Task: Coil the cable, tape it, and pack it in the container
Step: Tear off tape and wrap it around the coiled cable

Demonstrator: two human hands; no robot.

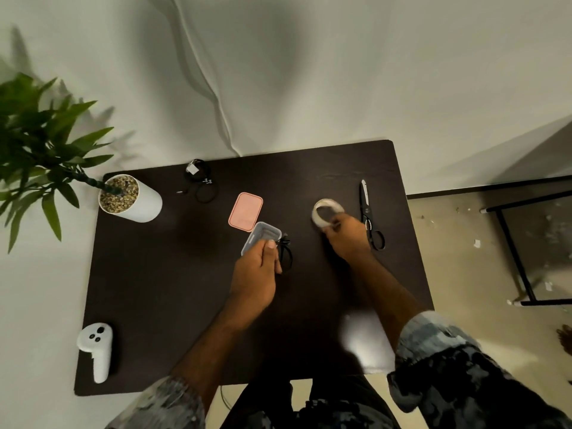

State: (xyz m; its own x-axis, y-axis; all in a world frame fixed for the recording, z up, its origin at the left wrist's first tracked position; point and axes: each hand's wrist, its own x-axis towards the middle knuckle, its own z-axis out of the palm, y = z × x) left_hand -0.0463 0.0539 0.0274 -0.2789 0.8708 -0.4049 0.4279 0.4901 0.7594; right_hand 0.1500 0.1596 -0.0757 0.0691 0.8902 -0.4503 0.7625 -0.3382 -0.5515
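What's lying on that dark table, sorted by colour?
Black: 3 — held cable, far cable, scissors
White: 2 — plant pot, controller
Pink: 1 — lid
Clear: 2 — container, tape roll
Total: 8

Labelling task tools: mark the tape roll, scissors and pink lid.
tape roll (322,209): head view, upper rim of the ring.
scissors (366,209): head view, pivot near the blades.
pink lid (246,211): head view, centre of its flat face.

We see a dim, soft picture with a greenish cast. The plant (40,140) throws a faint shadow on the wall (340,72) behind it. A blurred pale patch (365,342) smears the dark table (161,289), and straight edges bow toward the corners.
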